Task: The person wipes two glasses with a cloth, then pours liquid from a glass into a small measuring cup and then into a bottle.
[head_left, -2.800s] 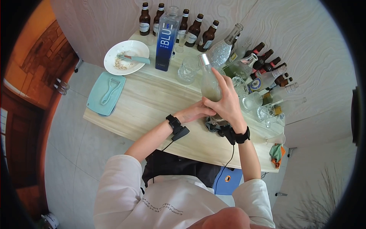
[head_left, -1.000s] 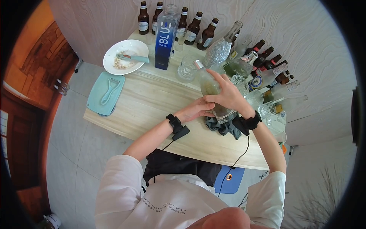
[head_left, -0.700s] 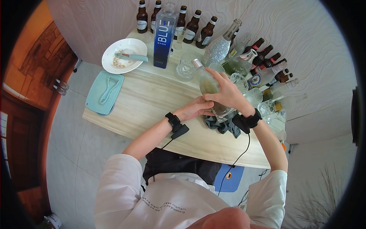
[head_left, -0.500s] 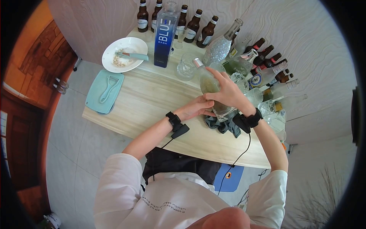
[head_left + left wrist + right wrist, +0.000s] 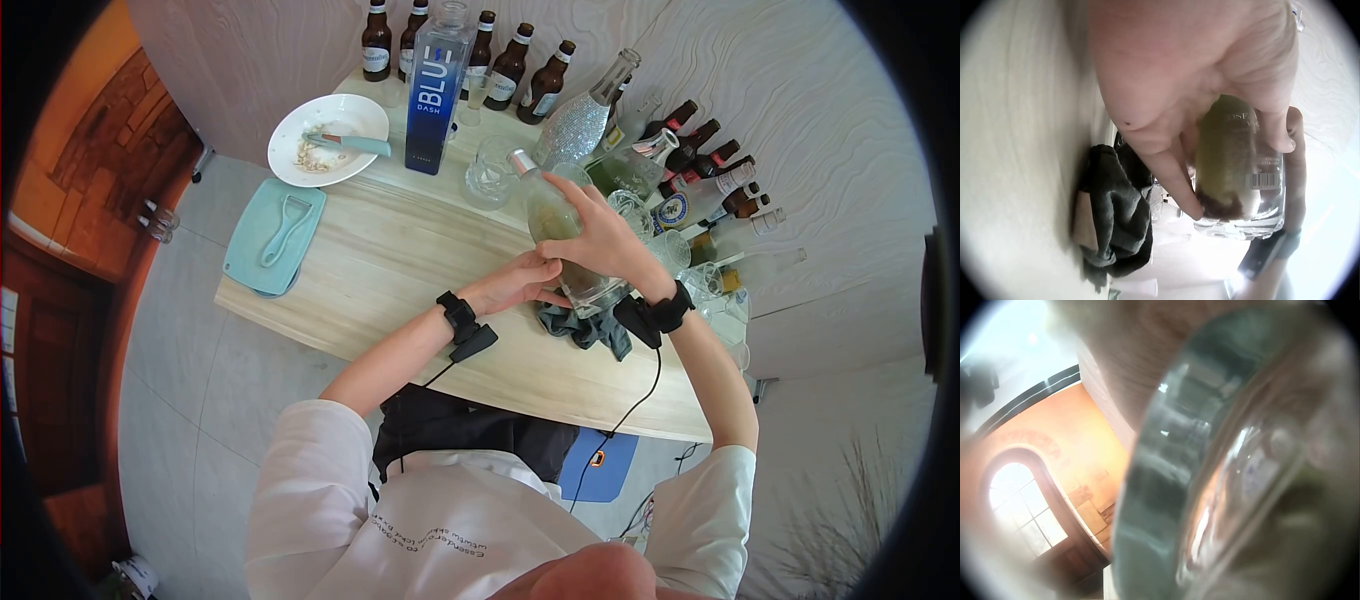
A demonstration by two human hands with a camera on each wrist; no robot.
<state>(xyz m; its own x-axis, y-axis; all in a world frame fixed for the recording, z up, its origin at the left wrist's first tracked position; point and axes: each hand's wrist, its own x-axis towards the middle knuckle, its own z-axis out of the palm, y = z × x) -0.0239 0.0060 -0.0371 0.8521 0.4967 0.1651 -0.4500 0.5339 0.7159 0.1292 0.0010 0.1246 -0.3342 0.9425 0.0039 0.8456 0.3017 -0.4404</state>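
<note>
Both hands hold a clear glass bottle [image 5: 546,208] over the table, tilted with its silver cap pointing to the far left. My right hand [image 5: 606,243] grips its upper side, thumb across the front and fingers stretched along the far side. Lower down, my left hand [image 5: 512,286] holds it from the near side. In the left wrist view, printed text and a barcode show on the bottle [image 5: 1235,169], between the thumb and a finger. Its thick glass base [image 5: 1166,469] fills much of the right wrist view, blurred. A dark grey cloth [image 5: 592,332] lies crumpled beneath the base.
At the left are a white plate [image 5: 350,110] with a teal-handled knife [image 5: 362,146] and a teal cutting board [image 5: 245,240] bearing a peeler [image 5: 285,235]. A tall blue bottle [image 5: 432,110], brown beer bottles [image 5: 508,70] and glasses [image 5: 489,175] line the back and right.
Since the earliest frame the bottle has tilted further, its cap swinging left and its base right. The right forearm has swung outward, uncovering more of the cloth. The last second shows hardly any movement.
</note>
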